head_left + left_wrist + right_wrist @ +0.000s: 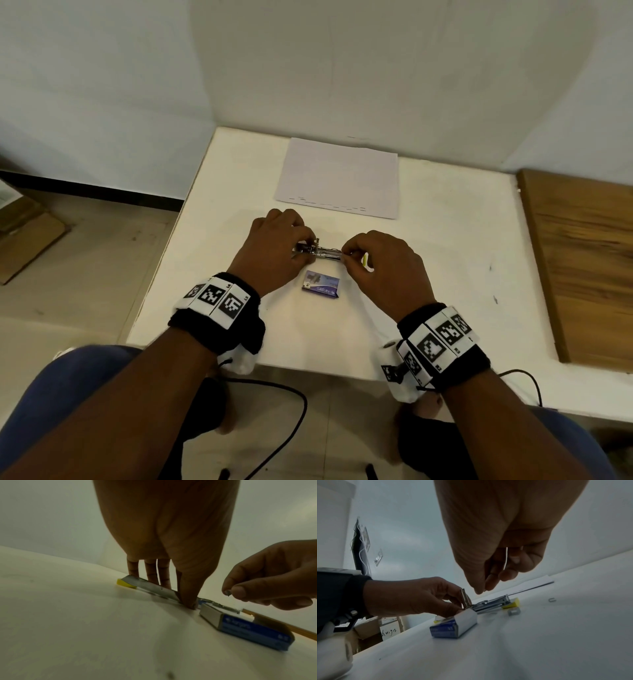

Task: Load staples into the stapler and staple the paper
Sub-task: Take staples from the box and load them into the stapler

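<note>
A small metal stapler (322, 251) with yellow ends lies open on the white table (428, 274), its lid (464, 599) raised upright. My left hand (306, 245) pinches the stapler at the hinge end and holds that lid (154, 588) up. Just above the open staple channel (491, 602), my right hand (346, 257) pinches a small grey strip of staples (228, 593) between thumb and forefinger. A blue staple box (321, 285) lies open right in front of the stapler. White paper (339, 178) lies flat behind the hands.
Two loose bits of staple (514, 612) lie on the table right of the stapler's yellow tip (511, 603). A wooden board (582, 257) adjoins the table's right side. Cardboard boxes (27, 233) sit on the floor at left. Cables hang below the near table edge.
</note>
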